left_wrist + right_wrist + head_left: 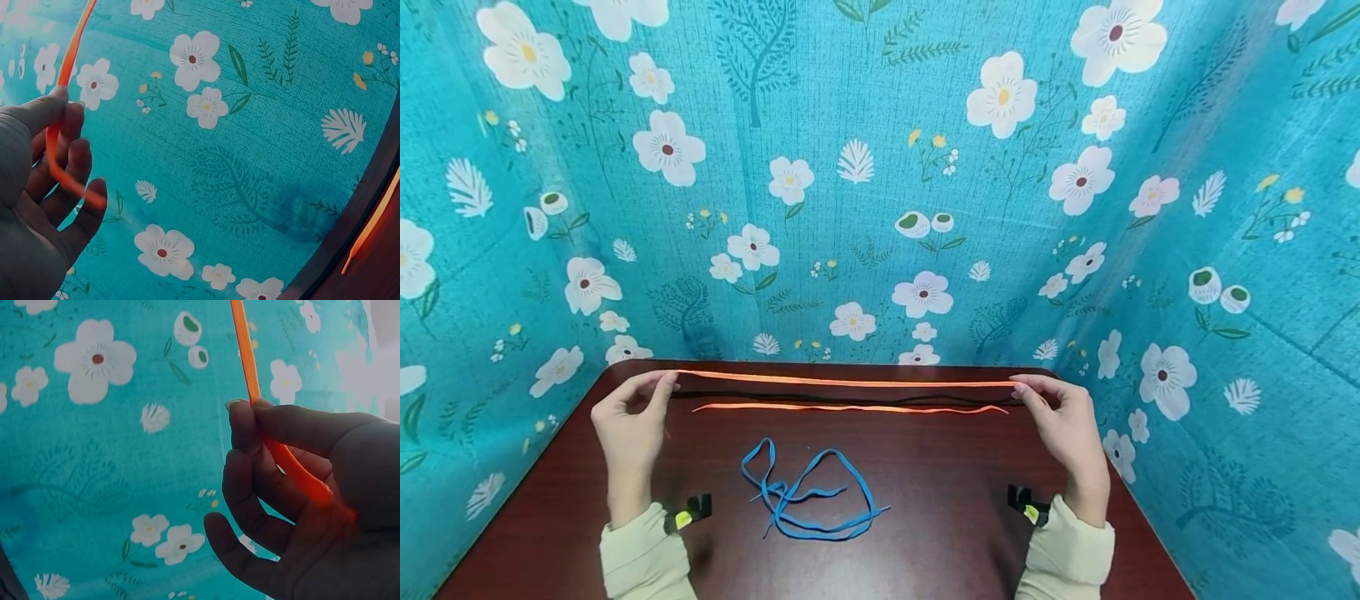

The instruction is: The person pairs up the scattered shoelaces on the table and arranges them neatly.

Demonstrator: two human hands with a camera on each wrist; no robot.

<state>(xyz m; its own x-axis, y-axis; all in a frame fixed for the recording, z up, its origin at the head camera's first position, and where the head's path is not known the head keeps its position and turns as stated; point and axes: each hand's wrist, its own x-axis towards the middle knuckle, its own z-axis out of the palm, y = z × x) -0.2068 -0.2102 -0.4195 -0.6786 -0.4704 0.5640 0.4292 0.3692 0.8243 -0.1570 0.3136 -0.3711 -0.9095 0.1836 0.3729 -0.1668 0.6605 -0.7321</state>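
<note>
An orange shoelace (842, 382) is stretched nearly straight between both hands above the far part of the table. My left hand (634, 425) pinches one end between thumb and index finger; in the left wrist view its short tail (59, 172) hangs across the other fingers. My right hand (1067, 425) pinches the opposite end the same way, and the loose tail (300, 475) falls toward the palm. Just nearer on the table lies a second orange shoelace (850, 407), laid out lengthwise. Behind it runs a black lace (820, 398), its ends hidden near the hands.
A blue shoelace (823, 529) lies in loose, crossing loops at the middle of the dark brown table (940, 492). Teal floral cloth (865, 258) hangs around the back and sides of the table. Each wrist carries a small black camera mount (698, 506).
</note>
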